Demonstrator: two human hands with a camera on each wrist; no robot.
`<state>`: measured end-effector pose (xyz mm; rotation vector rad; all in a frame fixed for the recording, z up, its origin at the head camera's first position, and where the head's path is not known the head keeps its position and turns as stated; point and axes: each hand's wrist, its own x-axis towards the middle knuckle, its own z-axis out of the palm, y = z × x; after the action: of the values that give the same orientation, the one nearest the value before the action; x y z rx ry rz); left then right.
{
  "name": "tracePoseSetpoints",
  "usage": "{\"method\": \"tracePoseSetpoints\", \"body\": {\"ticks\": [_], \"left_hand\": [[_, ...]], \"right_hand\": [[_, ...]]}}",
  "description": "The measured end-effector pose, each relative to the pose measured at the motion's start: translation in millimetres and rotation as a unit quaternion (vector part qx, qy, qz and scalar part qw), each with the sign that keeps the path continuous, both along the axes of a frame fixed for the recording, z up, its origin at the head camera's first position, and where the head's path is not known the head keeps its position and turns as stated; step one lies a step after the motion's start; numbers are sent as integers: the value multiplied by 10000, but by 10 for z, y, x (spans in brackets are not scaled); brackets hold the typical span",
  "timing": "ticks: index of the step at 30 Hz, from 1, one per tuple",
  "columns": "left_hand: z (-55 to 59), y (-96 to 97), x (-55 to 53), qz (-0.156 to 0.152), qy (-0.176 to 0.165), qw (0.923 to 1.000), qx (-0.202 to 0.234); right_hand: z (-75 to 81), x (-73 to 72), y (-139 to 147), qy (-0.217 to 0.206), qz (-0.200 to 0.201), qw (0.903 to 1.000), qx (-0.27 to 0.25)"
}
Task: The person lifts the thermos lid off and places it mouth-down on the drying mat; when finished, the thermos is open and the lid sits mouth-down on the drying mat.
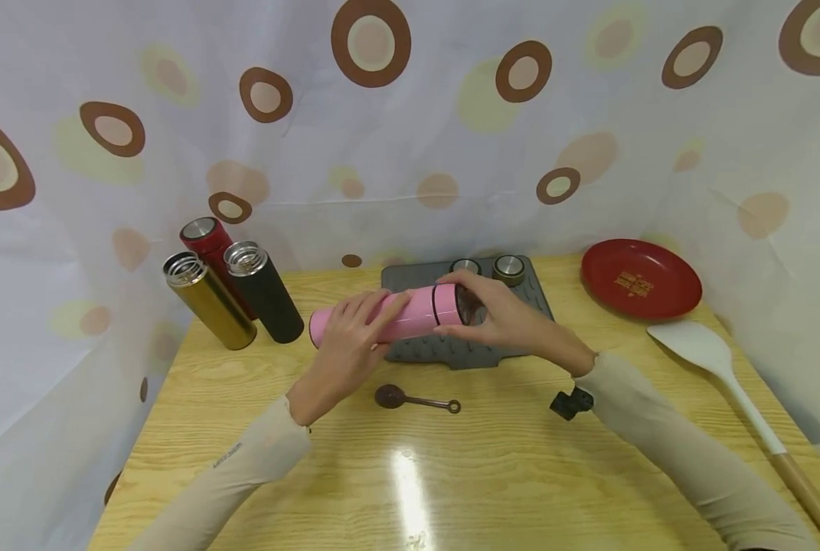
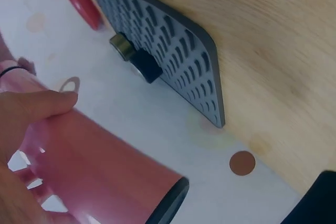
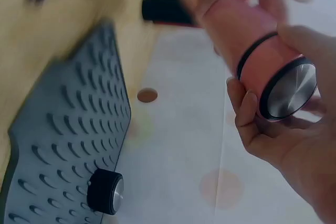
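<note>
A pink thermos bottle (image 1: 413,314) is held in the air, lying nearly level over the grey mat. My left hand (image 1: 351,329) grips its body, fingers over the top; in the left wrist view the thumb lies along the pink wall and the dark-rimmed base points away. Around the pink lid (image 3: 265,69) curl the fingers and thumb of my right hand (image 1: 502,315). The lid sits against the body at a black ring, and its brushed steel top shows in the right wrist view.
On the grey ridged mat (image 1: 416,353) stand a black lid (image 3: 105,191) and an olive-gold lid (image 1: 508,269). At left are an uncapped gold flask (image 1: 210,306), an uncapped black flask (image 1: 268,295) and a capped red flask (image 1: 206,239). A small spoon (image 1: 390,396), red plate (image 1: 640,277) and white spatula (image 1: 699,348) lie around.
</note>
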<state>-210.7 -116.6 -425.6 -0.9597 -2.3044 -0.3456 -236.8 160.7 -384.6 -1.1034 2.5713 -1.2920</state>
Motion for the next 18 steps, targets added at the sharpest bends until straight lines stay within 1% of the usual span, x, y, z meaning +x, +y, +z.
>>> {"method": "tracePoseSetpoints", "body": {"ticks": [1, 2, 3, 4, 6, 8, 9, 10, 11, 13, 14, 15, 16, 17, 18], "left_hand": [[-3, -10, -3, 34, 124, 9999, -41], [-6, -19, -5, 66, 251, 9996, -90], [-8, -25, -9, 107, 378, 9991, -159], [-8, -39, -13, 142, 482, 9985, -214], [-1, -59, -18, 174, 588, 9977, -279], [11, -70, -22, 156, 564, 9979, -267], [20, -75, -21, 138, 515, 9983, -243], [32, -79, -19, 113, 433, 9988, -195], [48, -81, -16, 65, 305, 9995, -105], [84, -85, -6, -103, -128, 9998, 150], [98, -81, 2, -190, -378, 9987, 286], [108, -76, 10, -269, -626, 9967, 440], [118, -70, 19, -321, -857, 9941, 581], [122, -64, 24, -379, -1035, 9914, 703], [119, -62, 29, -404, -1153, 9896, 764]], "right_hand": [[2, -1, 4, 567, 114, 9981, 219], [4, -2, 8, 1049, 202, 9935, 397], [4, -2, 13, 1384, 285, 9886, 513], [-6, -11, 10, 1637, 365, 9842, 564], [-26, -26, 4, 2017, 471, 9765, 596], [-52, -35, 7, 2359, 497, 9686, 607], [-63, -37, 11, 2567, 508, 9631, 631], [-76, -41, 17, 2798, 532, 9561, 695], [-80, -42, 24, 3068, 565, 9468, 789], [-79, -52, 45, 3660, 608, 9231, 1009], [-74, -63, 57, 3892, 625, 9126, 1084], [-63, -73, 66, 4062, 649, 9044, 1136], [-54, -86, 74, 4179, 672, 8986, 1158], [-45, -97, 79, 4260, 682, 8949, 1138], [-37, -107, 77, 4283, 708, 8943, 1083]]}}
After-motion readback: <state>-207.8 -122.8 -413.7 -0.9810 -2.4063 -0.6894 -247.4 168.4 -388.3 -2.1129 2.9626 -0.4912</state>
